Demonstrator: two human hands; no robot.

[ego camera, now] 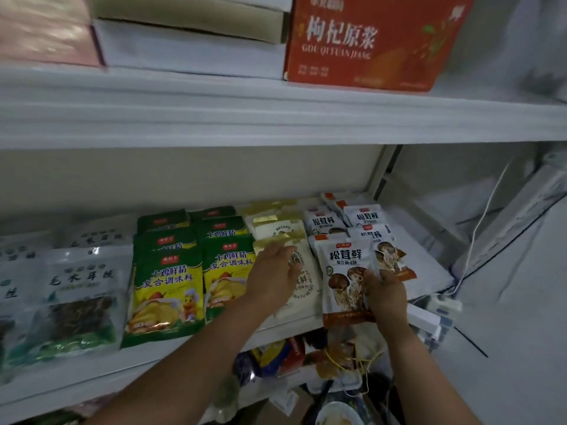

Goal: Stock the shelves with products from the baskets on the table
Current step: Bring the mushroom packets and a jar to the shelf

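Observation:
A white shelf [276, 331] holds rows of flat packets. My right hand [386, 294] grips the lower right of a white mushroom seasoning packet [345, 265] lying at the front of its row. My left hand [273, 276] rests with fingers spread on a cream packet with gold trim [302, 289] just left of it. More mushroom packets [365, 219] lie stacked behind. Green and yellow seasoning packets [168, 289] fill the middle of the shelf. The baskets and the table are out of view.
Clear bags of dark dried fungus [79, 299] lie at the shelf's left. An orange carton [368, 41] and white boxes [190, 47] sit on the upper shelf. Below are assorted packets [276, 357]. A white cable [478, 228] hangs at the right beside the shelf frame.

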